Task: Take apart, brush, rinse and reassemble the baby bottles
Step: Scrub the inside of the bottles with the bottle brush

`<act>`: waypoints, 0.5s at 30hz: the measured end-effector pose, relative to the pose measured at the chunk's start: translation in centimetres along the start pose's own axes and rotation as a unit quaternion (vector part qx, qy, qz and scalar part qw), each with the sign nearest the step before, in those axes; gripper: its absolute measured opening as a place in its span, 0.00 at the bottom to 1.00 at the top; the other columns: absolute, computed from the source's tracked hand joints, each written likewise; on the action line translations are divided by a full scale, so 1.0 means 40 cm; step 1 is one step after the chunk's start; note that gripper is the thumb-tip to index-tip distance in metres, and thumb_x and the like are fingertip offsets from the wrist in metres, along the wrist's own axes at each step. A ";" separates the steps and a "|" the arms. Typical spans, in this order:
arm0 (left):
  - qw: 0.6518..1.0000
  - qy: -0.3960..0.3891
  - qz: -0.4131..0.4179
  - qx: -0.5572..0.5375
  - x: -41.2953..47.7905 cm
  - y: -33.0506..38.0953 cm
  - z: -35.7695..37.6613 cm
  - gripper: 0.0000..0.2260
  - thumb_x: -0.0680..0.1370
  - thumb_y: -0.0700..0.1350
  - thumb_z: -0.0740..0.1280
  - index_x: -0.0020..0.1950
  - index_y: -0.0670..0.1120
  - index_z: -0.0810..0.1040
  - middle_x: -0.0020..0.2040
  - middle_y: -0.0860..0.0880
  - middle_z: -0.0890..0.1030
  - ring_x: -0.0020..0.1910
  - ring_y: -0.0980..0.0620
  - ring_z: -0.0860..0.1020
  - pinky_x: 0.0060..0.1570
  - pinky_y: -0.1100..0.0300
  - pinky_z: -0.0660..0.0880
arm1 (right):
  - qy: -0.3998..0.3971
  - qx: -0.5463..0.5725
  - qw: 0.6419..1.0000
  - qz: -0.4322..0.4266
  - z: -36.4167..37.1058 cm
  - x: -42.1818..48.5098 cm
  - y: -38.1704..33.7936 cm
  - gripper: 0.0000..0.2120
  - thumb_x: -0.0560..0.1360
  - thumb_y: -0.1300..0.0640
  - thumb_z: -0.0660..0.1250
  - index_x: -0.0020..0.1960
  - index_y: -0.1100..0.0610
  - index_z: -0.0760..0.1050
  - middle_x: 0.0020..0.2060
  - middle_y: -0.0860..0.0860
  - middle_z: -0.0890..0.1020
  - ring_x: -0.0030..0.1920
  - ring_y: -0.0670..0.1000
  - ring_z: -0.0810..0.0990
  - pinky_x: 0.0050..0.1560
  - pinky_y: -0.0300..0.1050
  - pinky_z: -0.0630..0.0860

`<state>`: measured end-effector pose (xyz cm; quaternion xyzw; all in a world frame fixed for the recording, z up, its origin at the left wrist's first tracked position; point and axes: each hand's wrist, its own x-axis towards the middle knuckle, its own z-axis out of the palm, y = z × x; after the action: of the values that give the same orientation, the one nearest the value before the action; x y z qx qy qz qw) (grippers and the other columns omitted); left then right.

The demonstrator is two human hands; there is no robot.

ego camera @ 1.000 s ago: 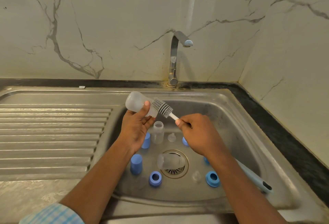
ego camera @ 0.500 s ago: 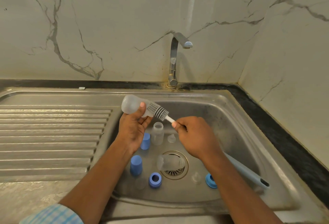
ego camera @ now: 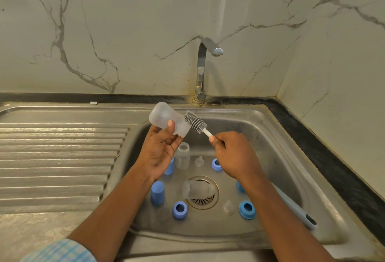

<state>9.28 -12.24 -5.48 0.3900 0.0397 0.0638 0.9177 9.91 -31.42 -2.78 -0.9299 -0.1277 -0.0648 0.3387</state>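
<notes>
brush (ego camera: 196, 123) has come back out of the bottle (ego camera: 163, 118), head now just outside its mouth; left hand (ego camera: 160, 150) grips the bottle, right hand (ego camera: 233, 154) curled round the brush stem.

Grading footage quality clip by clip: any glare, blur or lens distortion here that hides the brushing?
Head view: soft reflections streak the marble wall; wide-angle bows the drainboard ridges slightly; the held bottle and brush are sharp, evenly lit; the clear teat by the drain nearly vanishes against steel.

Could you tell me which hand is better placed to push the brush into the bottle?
Likely the right hand: it pinches the grey ribbed brush by its stem, head beside the translucent plastic bottle that the left hand grips.
</notes>
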 end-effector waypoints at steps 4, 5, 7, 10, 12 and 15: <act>0.999 0.001 -0.003 0.032 0.002 0.004 0.001 0.43 0.60 0.52 0.84 0.71 0.44 0.72 0.62 0.43 0.82 0.59 0.46 0.82 0.52 0.56 0.81 | -0.001 -0.005 1.000 -0.004 -0.002 -0.004 0.000 0.24 0.81 0.50 0.61 0.27 0.48 0.62 0.23 0.48 0.68 0.28 0.52 0.72 0.30 0.47 0.64; 0.999 0.003 -0.007 0.033 0.002 0.006 0.001 0.37 0.66 0.49 0.79 0.72 0.44 0.71 0.61 0.44 0.83 0.58 0.47 0.83 0.53 0.56 0.81 | 0.004 -0.001 1.000 -0.003 -0.004 -0.004 0.000 0.24 0.81 0.50 0.61 0.27 0.48 0.62 0.22 0.47 0.67 0.27 0.51 0.69 0.30 0.46 0.62; 0.999 0.011 -0.021 0.024 0.005 0.007 -0.007 0.25 0.76 0.43 0.69 0.72 0.43 0.71 0.59 0.44 0.83 0.57 0.47 0.83 0.56 0.55 0.81 | 0.010 0.007 1.000 -0.005 -0.008 -0.005 -0.002 0.25 0.81 0.50 0.61 0.26 0.48 0.61 0.22 0.47 0.66 0.26 0.50 0.65 0.30 0.46 0.60; 0.998 0.021 -0.043 -0.029 -0.001 0.020 -0.008 0.19 0.75 0.41 0.66 0.66 0.39 0.75 0.59 0.40 0.82 0.58 0.44 0.81 0.62 0.51 0.77 | -0.012 0.007 1.000 -0.025 -0.001 -0.019 -0.017 0.24 0.81 0.50 0.61 0.27 0.49 0.64 0.22 0.48 0.70 0.26 0.52 0.69 0.29 0.49 0.65; 0.999 0.021 -0.036 -0.020 -0.003 0.023 -0.002 0.16 0.74 0.44 0.68 0.60 0.41 0.77 0.55 0.42 0.83 0.55 0.45 0.82 0.60 0.52 0.79 | -0.023 -0.007 0.999 -0.029 0.008 -0.028 -0.030 0.22 0.81 0.48 0.60 0.29 0.51 0.66 0.25 0.51 0.75 0.30 0.55 0.74 0.31 0.50 0.69; 0.999 0.026 -0.012 0.015 0.000 0.020 0.003 0.15 0.73 0.44 0.69 0.58 0.42 0.77 0.52 0.43 0.84 0.53 0.47 0.83 0.54 0.54 0.82 | -0.004 -0.016 1.000 -0.023 0.012 -0.026 -0.043 0.22 0.81 0.48 0.59 0.29 0.51 0.65 0.26 0.51 0.76 0.30 0.55 0.75 0.31 0.48 0.68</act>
<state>9.21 -11.79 -4.81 0.4012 0.0693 0.0625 0.9112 8.43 -30.07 -2.31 -0.9323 -0.1496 -0.0711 0.3216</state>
